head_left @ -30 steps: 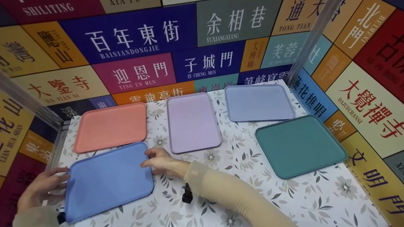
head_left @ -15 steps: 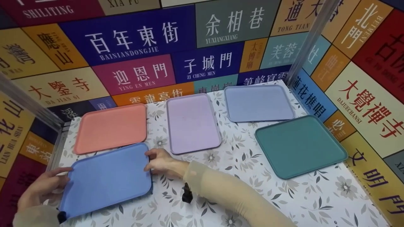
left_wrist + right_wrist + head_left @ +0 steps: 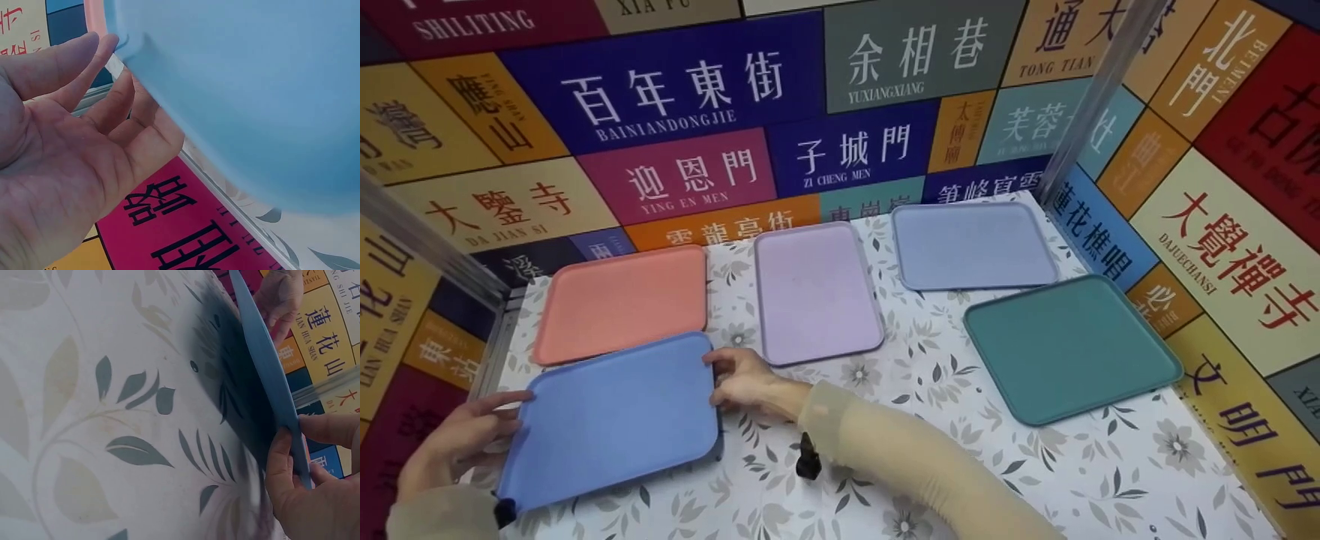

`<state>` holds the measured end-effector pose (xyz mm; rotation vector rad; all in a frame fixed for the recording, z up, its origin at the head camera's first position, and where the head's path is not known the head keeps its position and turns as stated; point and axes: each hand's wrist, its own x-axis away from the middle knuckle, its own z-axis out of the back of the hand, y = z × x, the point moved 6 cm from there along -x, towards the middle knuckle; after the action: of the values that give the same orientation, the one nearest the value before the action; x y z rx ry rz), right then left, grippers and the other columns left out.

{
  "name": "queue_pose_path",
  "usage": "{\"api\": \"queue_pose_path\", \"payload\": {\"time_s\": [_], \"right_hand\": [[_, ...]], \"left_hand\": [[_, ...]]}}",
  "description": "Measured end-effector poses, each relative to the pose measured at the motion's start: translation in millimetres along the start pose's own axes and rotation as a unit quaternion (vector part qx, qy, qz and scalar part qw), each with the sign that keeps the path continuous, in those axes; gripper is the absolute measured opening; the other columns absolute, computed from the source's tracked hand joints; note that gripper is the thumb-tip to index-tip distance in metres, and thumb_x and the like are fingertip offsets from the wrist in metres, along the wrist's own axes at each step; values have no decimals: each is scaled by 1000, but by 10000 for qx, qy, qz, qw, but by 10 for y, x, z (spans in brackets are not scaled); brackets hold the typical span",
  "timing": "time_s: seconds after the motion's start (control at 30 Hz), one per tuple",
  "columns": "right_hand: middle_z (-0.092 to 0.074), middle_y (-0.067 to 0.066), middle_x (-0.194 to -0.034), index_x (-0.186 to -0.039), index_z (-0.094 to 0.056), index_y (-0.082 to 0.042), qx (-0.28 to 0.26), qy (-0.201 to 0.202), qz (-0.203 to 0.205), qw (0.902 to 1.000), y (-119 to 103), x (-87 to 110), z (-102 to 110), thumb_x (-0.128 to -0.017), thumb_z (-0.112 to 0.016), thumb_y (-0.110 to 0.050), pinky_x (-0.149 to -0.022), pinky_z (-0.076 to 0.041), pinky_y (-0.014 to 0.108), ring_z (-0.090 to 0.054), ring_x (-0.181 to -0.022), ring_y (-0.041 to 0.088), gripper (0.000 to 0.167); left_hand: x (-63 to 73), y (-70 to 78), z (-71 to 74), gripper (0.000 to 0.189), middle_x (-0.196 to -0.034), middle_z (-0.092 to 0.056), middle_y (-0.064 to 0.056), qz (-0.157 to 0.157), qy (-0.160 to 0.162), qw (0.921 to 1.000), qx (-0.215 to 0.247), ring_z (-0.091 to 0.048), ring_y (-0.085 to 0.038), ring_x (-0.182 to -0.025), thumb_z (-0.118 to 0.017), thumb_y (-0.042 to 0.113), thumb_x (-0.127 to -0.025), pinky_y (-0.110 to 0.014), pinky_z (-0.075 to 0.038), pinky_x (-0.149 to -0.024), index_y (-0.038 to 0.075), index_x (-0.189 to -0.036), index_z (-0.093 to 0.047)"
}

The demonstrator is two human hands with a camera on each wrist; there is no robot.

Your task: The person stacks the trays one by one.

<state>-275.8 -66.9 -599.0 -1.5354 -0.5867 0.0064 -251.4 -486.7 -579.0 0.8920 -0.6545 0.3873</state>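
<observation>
A blue tray (image 3: 615,420) is tilted in front of me, held between both hands. On its right edge my right hand (image 3: 750,386) pinches the rim, thumb on one face and fingers on the other, as the right wrist view shows. My left hand (image 3: 461,439) holds the left edge, its fingertips (image 3: 115,42) at the far left corner and other fingers along the rim. Below the blue tray (image 3: 270,377) a dark shadow falls on the cloth. Its far edge overlaps the near edge of a salmon-pink tray (image 3: 626,304) in the head view.
A lilac tray (image 3: 819,292) lies at the middle back, with a pale blue-grey tray (image 3: 975,246) to its right. Nearer on the right is a green tray (image 3: 1072,349). Panels with printed lettering (image 3: 675,97) enclose the leaf-patterned tablecloth (image 3: 915,435) at the back and sides.
The blue tray has shifted slightly left and away from me, and its near edge has risen, with a shadow now showing under it. Both hands keep their hold; the other trays stay put.
</observation>
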Motion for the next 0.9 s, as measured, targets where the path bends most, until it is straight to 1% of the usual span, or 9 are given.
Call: {"api": "queue_pose_path", "payload": {"time_s": [0.13,0.43,0.5,0.53,0.57,0.63,0.73,0.8,0.9], "right_hand": [[-75,10,-124,-146,-73,-10,20,-69,125,9999,-86,-11,59,-73,-73,26,-77,-72,43,-72,-90,17,81],[-74,15,-129,-147,-72,-5,-101,-88,269,9995,-262,-73,242,-73,-70,28,-77,-71,35,-75,-100,20,81],[-73,14,-131,-147,-72,-5,-82,-75,305,9995,-301,-85,290,-73,-69,28,-77,-71,36,-75,-99,20,82],[-73,13,-132,-148,-72,-5,-64,-66,320,9994,-321,-88,318,-73,-68,28,-76,-71,36,-75,-98,19,82],[-73,13,-133,-148,-71,-5,-49,-59,337,9994,-341,-90,346,-73,-67,28,-76,-70,35,-74,-97,18,83],[-73,13,-132,-148,-71,-6,-52,-31,364,9993,-379,-94,408,-73,-66,28,-74,-70,33,-73,-95,17,83],[-73,13,-128,-149,-70,-5,-62,13,439,9990,-436,-96,506,-74,-65,28,-68,-65,28,-69,-90,15,83],[-72,11,-124,-149,-69,-3,-182,18,463,9988,-468,-107,567,-74,-63,30,-66,-62,27,-68,-88,15,83],[-69,10,-118,-149,-68,0,-379,43,473,9981,-510,-130,654,-73,-60,32,-62,-58,25,-66,-85,15,83]], "left_hand": [[-16,10,2,75,-174,-32,-43,-153,-49,9999,-10,-71,-29,-129,-59,2,-105,-56,-67,-104,-1,-174,-31],[106,215,-20,71,-179,-23,-41,-773,-67,9966,279,-64,5,-112,-56,4,-112,-38,-67,-99,10,-178,-29],[136,271,-23,72,-179,-24,-40,-891,-18,9955,319,-65,6,-111,-56,3,-112,-38,-68,-98,14,-178,-31],[145,292,-28,73,-175,-35,-39,-949,9,9949,351,-66,6,-110,-57,3,-112,-38,-68,-98,15,-178,-31],[153,314,-32,73,-170,-44,-36,-1053,19,9937,375,-68,5,-111,-58,3,-112,-39,-68,-98,16,-178,-31],[154,349,-45,73,-154,-64,-16,-1221,27,9914,478,-70,4,-110,-61,4,-112,-39,-69,-97,19,-178,-33],[133,410,-72,72,-131,-67,21,-1485,4,9866,676,-72,3,-110,-64,7,-112,-38,-69,-94,24,-176,-36],[123,471,-97,72,-122,-65,31,-1625,16,9834,810,-73,2,-110,-67,10,-111,-38,-69,-92,27,-176,-38],[109,571,-141,70,-120,-66,33,-1819,93,9771,1099,-73,1,-108,-70,11,-110,-37,-69,-88,30,-173,-44]]}}
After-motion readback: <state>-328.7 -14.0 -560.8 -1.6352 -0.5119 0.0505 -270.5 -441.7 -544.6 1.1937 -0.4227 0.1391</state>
